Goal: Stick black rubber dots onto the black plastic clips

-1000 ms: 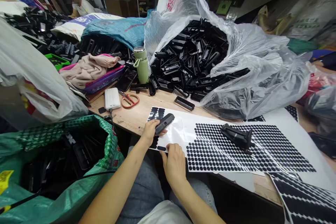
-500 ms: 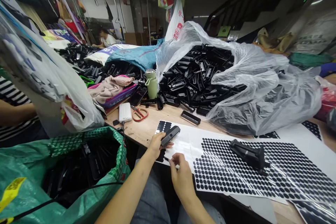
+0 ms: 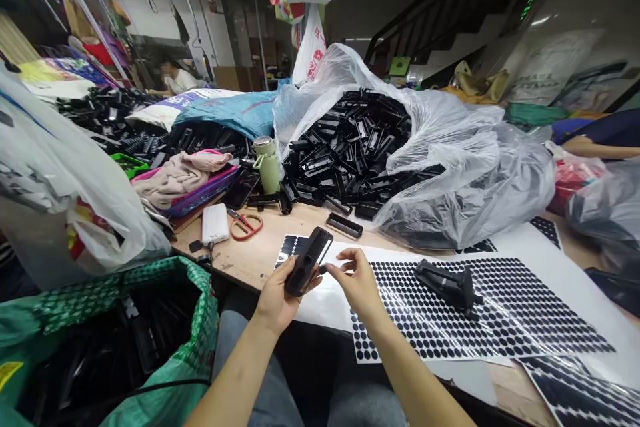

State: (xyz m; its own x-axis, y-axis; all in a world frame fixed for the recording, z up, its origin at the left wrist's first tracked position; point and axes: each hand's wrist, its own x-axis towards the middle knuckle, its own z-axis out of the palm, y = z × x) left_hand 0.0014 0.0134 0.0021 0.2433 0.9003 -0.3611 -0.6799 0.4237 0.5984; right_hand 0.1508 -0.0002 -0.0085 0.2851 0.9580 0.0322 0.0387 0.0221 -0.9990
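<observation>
My left hand point(image 3: 277, 299) is closed around a long black plastic part point(image 3: 311, 260) with a carbon-fibre-like weave, held tilted above the table. Close by its right side is my right hand point(image 3: 361, 282), thumb and fingers pinched on a small black sticker point(image 3: 323, 269); its outline is hard to make out. Under and to the right of my hands lies a sheet of round black stickers point(image 3: 400, 320). On that sheet rests a black stand-like part point(image 3: 447, 285). Just beyond my hands, a black plastic frame point(image 3: 344, 225) lies on the wooden table.
A clear plastic bag point(image 3: 465, 180) spills many black parts point(image 3: 350, 140) at the back. A green bottle point(image 3: 267, 167), white power bank point(image 3: 215, 223) and red-handled scissors point(image 3: 246, 225) stand or lie left. A green sack point(image 3: 200, 300) of parts is low left. Another person's arm point(image 3: 600, 147) shows at right.
My view has turned to the right. My left hand has tipped the black part more upright, and my right hand has risen from below it to its right side with the sticker.
</observation>
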